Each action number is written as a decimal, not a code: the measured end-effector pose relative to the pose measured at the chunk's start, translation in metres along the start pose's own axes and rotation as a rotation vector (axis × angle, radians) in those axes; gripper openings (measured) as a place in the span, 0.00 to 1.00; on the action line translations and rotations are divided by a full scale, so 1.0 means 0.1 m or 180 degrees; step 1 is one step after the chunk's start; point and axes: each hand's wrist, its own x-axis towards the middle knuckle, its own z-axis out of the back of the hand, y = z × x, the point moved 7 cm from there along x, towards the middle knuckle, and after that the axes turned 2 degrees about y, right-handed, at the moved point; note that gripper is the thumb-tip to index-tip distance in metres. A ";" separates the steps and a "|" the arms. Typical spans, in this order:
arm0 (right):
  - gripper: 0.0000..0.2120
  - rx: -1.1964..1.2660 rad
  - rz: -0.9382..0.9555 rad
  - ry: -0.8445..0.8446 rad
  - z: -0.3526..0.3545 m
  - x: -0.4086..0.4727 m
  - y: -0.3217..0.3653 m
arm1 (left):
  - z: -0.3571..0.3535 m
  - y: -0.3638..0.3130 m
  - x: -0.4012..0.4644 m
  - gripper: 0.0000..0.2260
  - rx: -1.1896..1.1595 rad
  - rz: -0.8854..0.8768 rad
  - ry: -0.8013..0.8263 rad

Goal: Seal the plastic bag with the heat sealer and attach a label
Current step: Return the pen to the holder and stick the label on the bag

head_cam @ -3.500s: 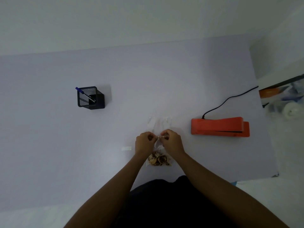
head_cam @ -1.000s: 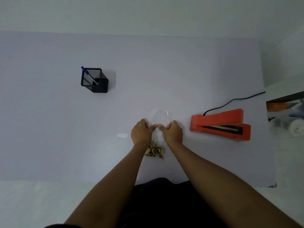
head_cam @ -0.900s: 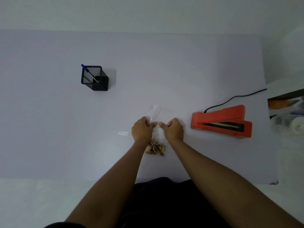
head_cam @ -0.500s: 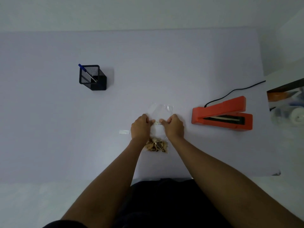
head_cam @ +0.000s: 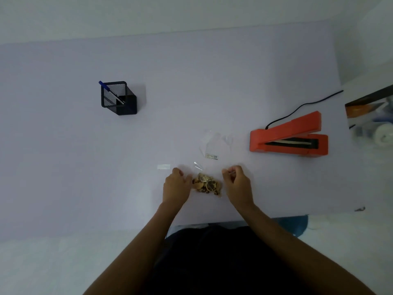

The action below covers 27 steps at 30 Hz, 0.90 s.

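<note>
A clear plastic bag [head_cam: 209,145] lies flat on the table, its open end pointing away from me and brown dried pieces [head_cam: 206,185] bunched at the near end. A small printed label [head_cam: 212,156] sits on the bag's middle. My left hand [head_cam: 176,187] rests just left of the brown pieces, its fingers loosely curled and its thumb beside the bag. My right hand [head_cam: 238,185] hovers just right of the bag with loosely curled fingers and holds nothing that I can make out. The orange heat sealer [head_cam: 289,138] stands to the right with its jaw raised.
A small white strip [head_cam: 163,166] lies on the table left of my left hand. A black mesh pen holder [head_cam: 118,98] with a blue pen stands at the far left. The sealer's black cord [head_cam: 302,106] runs off to the right. Clutter sits beyond the table's right edge.
Both hands have come off the middle of the bag and drawn apart toward me, uncovering the label stuck on it. The bag lies where it was.
</note>
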 end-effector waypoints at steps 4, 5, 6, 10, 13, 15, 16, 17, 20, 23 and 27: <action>0.10 0.0105 -0.0172 0.0157 -0.07 -0.16 -0.13 | -0.15 0.05 -0.10 0.13 -0.0323 0.0137 0.0375; 0.10 0.0147 -0.0173 0.0212 -0.10 -0.15 -0.11 | -0.17 0.05 -0.08 0.13 -0.0386 0.0190 0.0427; 0.11 0.0184 -0.0151 0.0241 -0.12 -0.13 -0.08 | -0.18 0.03 -0.06 0.12 -0.0446 0.0248 0.0462; 0.12 0.0419 -0.0203 0.0201 -0.17 0.15 0.16 | -0.09 -0.08 0.16 0.14 -0.0730 0.0340 0.0405; 0.12 0.0577 -0.0335 0.0209 -0.23 0.49 0.39 | 0.10 -0.25 0.45 0.15 -0.0783 0.0249 0.0164; 0.12 0.0575 -0.0359 0.0299 -0.29 0.76 0.56 | 0.23 -0.39 0.68 0.16 -0.0772 0.0175 0.0072; 0.12 0.0544 -0.0339 0.0318 -0.32 0.90 0.65 | 0.30 -0.46 0.80 0.17 -0.0774 0.0147 0.0042; 0.12 0.0507 -0.0306 0.0307 -0.33 1.03 0.74 | 0.36 -0.52 0.91 0.18 -0.0764 0.0125 0.0010; 0.12 0.0423 -0.0246 0.0210 -0.33 1.36 0.97 | 0.49 -0.69 1.22 0.18 -0.0677 0.0094 -0.0043; 0.13 0.0330 -0.0175 0.0132 -0.27 1.60 1.15 | 0.57 -0.84 1.45 0.15 -0.0691 0.0101 -0.0032; 0.13 0.0238 -0.0081 0.0067 -0.21 1.81 1.27 | 0.62 -1.00 1.64 0.09 -0.0786 0.0176 0.0018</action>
